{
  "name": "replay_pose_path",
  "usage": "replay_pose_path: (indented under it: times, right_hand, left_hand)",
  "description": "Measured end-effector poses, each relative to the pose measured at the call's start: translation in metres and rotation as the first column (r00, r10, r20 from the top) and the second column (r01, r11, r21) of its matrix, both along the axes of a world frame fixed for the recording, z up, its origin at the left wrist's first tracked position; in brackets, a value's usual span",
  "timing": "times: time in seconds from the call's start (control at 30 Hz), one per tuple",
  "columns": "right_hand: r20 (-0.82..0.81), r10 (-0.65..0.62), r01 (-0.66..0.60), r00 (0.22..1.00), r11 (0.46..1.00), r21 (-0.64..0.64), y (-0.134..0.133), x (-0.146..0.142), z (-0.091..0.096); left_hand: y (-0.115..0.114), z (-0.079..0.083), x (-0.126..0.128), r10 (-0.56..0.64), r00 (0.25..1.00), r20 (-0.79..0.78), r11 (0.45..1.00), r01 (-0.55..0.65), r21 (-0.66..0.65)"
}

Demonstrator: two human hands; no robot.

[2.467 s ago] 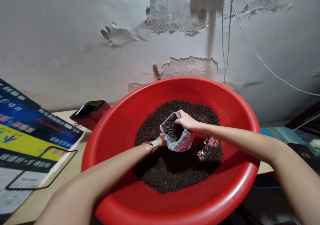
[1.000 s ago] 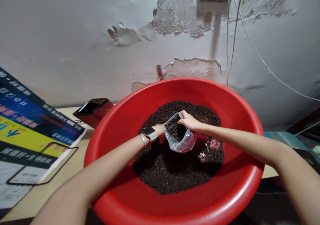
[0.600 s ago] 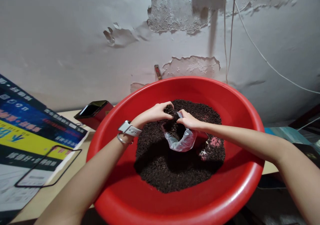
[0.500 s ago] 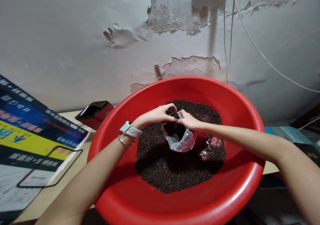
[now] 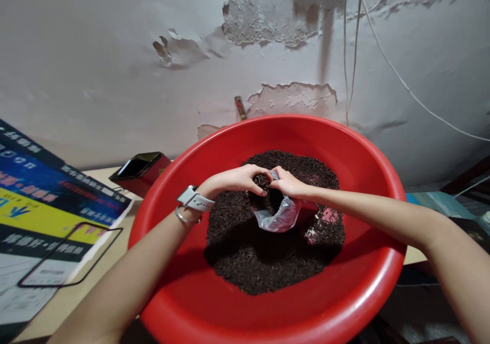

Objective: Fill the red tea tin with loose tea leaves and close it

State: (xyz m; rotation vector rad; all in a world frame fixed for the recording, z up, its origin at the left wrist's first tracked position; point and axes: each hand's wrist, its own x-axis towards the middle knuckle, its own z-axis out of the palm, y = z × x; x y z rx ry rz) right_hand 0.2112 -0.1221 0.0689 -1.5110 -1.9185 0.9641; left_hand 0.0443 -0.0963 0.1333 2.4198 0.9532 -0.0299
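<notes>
A big red basin [image 5: 184, 201] holds a heap of dark loose tea leaves [image 5: 264, 262]. In its middle stands a small clear plastic bag [image 5: 279, 219], partly filled with the same leaves. My right hand [image 5: 288, 181] pinches the bag's far rim and keeps its mouth open. My left hand [image 5: 237, 178], with a watch and a bracelet on the wrist, is cupped and closed round a handful of leaves right over the bag's mouth. A pink-patterned red thing [image 5: 325, 216] lies half buried to the right of the bag.
The basin sits on a pale table [image 5: 72, 303] against a peeling grey wall. A dark red box with a phone on it [image 5: 140, 169] stands at the left. A printed poster with a black wire frame [image 5: 46, 221] lies further left. White cables [image 5: 383, 63] hang down the wall.
My left hand came up out of the leaves beside the bag and moved over its mouth with a handful. My right hand stayed on the bag's rim.
</notes>
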Motion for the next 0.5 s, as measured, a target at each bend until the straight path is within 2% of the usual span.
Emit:
replay_pose_path:
  times: [0.17, 0.27, 0.37, 0.43, 0.5]
  right_hand:
    - [0.022, 0.004, -0.003, 1.000, 1.000, -0.008, -0.002, 0.000, 0.003]
    - [0.027, 0.002, -0.002, 1.000, 1.000, -0.014, -0.003, 0.000, 0.005]
    - [0.038, 0.014, -0.014, 0.999, 1.000, -0.013, -0.004, -0.001, 0.006]
    - [0.058, 0.025, -0.024, 0.998, 1.000, -0.008, -0.005, -0.002, 0.007]
    - [0.085, 0.026, -0.026, 0.996, 1.000, -0.001, -0.006, -0.004, 0.008]
  left_hand:
    - [-0.007, 0.009, -0.001, -0.014, 1.000, -0.019, 0.992, 0.012, -0.126]
    - [-0.004, 0.012, -0.005, 0.049, 0.999, 0.008, 0.993, -0.047, -0.112]
    - [0.010, 0.005, -0.012, 0.275, 0.948, 0.163, 0.961, -0.274, -0.025]
    - [0.025, -0.007, -0.018, 0.436, 0.850, 0.296, 0.887, -0.461, 0.018]
    - [0.044, -0.024, -0.023, 0.505, 0.801, 0.320, 0.822, -0.560, 0.105]
